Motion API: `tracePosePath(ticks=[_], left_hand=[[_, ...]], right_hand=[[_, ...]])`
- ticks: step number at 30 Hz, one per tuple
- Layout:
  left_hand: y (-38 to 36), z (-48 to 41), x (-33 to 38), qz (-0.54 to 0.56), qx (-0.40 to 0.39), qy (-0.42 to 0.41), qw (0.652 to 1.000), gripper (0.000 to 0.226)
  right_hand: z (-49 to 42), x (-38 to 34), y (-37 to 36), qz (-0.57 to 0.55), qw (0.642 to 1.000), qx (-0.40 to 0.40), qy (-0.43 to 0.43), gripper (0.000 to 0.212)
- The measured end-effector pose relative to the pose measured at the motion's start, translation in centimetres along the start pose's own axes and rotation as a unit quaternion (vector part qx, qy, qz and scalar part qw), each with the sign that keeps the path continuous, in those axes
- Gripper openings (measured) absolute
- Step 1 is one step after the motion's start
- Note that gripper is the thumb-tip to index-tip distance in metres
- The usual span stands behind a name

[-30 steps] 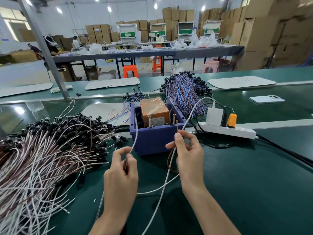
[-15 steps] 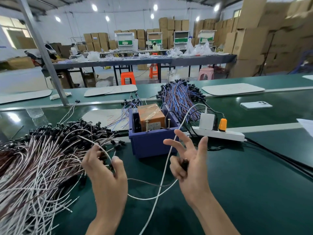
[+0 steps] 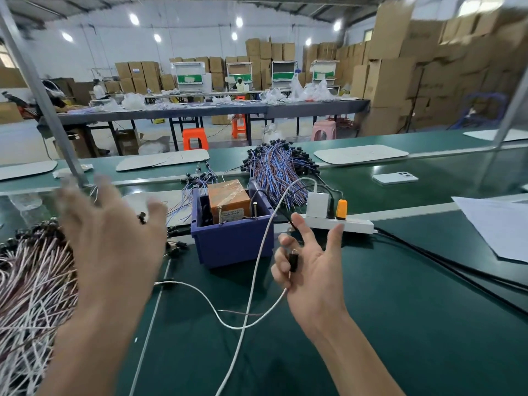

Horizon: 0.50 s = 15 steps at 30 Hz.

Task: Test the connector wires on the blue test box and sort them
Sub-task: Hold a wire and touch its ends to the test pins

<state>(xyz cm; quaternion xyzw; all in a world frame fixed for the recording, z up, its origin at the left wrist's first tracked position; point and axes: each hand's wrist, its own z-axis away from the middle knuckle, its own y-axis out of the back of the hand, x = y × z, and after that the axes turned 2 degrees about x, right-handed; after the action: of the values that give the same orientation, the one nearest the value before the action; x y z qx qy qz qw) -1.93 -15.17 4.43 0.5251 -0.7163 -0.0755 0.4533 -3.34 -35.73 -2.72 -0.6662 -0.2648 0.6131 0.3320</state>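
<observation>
The blue test box (image 3: 231, 241) stands mid-table with an orange block (image 3: 228, 195) and two upright metal pins inside. My right hand (image 3: 311, 270) hovers just right of the box, palm turned toward me. It pinches a black connector (image 3: 293, 261) whose white wire (image 3: 217, 312) trails left across the table, while two fingers stay straight. My left hand (image 3: 114, 247) is raised and blurred over the table left of the box, fingers spread, holding nothing. A big pile of white and brown connector wires (image 3: 28, 287) lies at the left.
A bundle of blue and purple wires (image 3: 274, 172) lies behind the box. A white power strip (image 3: 343, 224) with plugs sits to the right, black cables running off it. A phone (image 3: 394, 178) and a paper sheet (image 3: 491, 224) lie further right.
My left hand has lifted off the wire pile and spread open in the air. My right hand keeps pinching the connector in about the same place.
</observation>
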Motion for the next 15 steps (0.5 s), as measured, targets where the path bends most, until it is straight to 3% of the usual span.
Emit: tracePosePath(ticks=[2, 4, 8, 12, 15], left_hand=[[-0.5, 1.5, 2.5, 0.061, -0.075, -0.127, 0.987, 0.047], [-1.2, 3.1, 4.4, 0.133, -0.179, -0.192, 0.956, 0.026], [-3.6, 5.2, 5.5, 0.176, -0.301, -0.269, 0.898, 0.025], [-5.3, 6.5, 5.9, 0.206, -0.323, -0.266, 0.885, 0.022], [-5.2, 6.4, 7.2, 0.264, -0.306, -0.244, 0.882, 0.010]], right_hand=[[0.3, -0.4, -0.5, 0.006, 1.000, -0.003, 0.003, 0.089], [0.7, -0.8, -0.9, 0.024, 1.000, -0.016, 0.011, 0.088], [1.3, -1.5, -1.1, 0.108, 0.993, -0.040, 0.020, 0.097], [1.5, -2.4, -0.9, 0.140, 0.988, -0.053, 0.026, 0.097], [1.5, -3.3, -1.3, 0.151, 0.986, -0.054, 0.044, 0.087]])
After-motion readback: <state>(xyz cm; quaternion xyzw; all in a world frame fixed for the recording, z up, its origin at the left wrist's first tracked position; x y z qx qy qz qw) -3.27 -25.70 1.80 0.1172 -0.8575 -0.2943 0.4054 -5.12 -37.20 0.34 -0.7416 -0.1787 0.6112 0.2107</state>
